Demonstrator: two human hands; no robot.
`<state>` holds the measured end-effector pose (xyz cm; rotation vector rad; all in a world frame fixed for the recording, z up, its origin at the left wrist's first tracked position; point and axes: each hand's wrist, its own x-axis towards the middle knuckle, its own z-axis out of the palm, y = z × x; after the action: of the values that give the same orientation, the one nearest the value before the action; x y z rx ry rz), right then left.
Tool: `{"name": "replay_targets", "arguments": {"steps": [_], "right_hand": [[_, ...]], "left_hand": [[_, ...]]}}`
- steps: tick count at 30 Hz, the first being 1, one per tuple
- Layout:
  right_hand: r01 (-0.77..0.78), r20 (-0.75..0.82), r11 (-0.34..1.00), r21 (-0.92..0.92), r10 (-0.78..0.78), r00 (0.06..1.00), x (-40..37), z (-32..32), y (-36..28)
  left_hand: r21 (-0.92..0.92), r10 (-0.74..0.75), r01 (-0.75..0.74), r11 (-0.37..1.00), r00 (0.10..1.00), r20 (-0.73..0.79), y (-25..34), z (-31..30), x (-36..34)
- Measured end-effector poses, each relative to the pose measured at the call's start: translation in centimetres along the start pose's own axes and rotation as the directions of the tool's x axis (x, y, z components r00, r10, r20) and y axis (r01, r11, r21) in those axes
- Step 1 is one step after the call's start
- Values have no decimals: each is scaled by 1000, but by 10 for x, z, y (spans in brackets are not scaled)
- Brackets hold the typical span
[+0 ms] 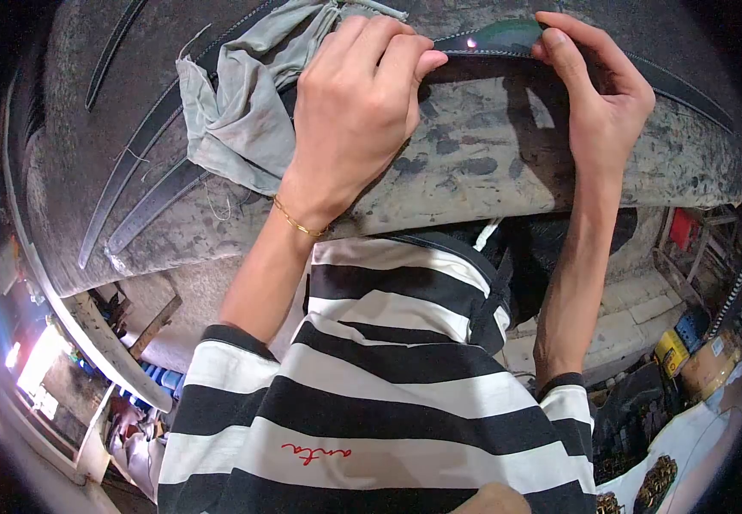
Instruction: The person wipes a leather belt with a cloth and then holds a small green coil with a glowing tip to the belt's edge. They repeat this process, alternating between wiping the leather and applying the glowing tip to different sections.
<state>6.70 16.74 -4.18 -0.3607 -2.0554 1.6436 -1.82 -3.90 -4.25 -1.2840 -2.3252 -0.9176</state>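
A dark strap with white stitching along its edges (499, 39), much like a belt strap, stretches between my hands above the far part of the table. My left hand (358, 94) is closed, with thumb and fingers pinched at the strap's left part. My right hand (598, 81) pinches the strap between thumb and fingertips at the right. A crumpled grey cloth (247, 128) lies beside and behind my left hand, partly hidden by it. The strap's surface is shiny, with a bright reflection near the left fingers.
More dark stitched straps (135, 184) with tapered ends lie on the worn, stained work table (474, 171). Another strap tip (110, 64) is at the far left. Below right stand a yellow box (671, 353) and a cardboard box (707, 367). A metal frame (701, 248) is at the right.
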Motion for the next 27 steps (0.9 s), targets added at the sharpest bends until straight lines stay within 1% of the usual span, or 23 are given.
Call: {"name": "replay_targets", "arguments": {"steps": [1,3,6,7,9,12,15,17,19,22,25,27], "right_hand": [[0,0,1000,0,0,1000,0,0,0],[39,29,997,-67,-37,999,0,-1,0],[23,26,997,-75,-21,999,-1,0,-2],[23,26,997,-74,-21,999,-1,0,-2],[3,-2,1000,-16,-3,1000,0,-1,0],[24,24,998,-56,-23,999,0,0,0],[45,54,997,-58,-42,998,0,0,0],[29,30,999,-34,-28,999,0,0,-1],[13,8,1000,-10,-13,1000,0,1,-1],[54,28,998,-32,-53,998,0,1,1],[11,40,999,-44,-9,999,-1,-1,1],[-22,-3,999,24,22,1000,0,0,2]], "left_hand": [[3,1,-1,1000,1000,1,0,0,0],[5,-3,3,1000,1000,3,1,0,0],[5,-5,5,1000,1000,-2,1,0,0],[4,-2,2,1000,1000,-10,0,0,0],[7,-4,4,1000,1000,-4,1,0,0],[9,-8,8,1000,1000,3,1,-1,1],[7,-7,7,1000,1000,3,1,-1,1],[6,-5,4,1000,1000,2,0,1,1],[13,39,-39,999,998,-43,-4,5,-1],[9,47,-47,999,997,-53,-5,6,-1],[2,41,-41,999,998,-51,-4,5,0],[4,37,-37,999,998,-50,-3,5,0]]}}
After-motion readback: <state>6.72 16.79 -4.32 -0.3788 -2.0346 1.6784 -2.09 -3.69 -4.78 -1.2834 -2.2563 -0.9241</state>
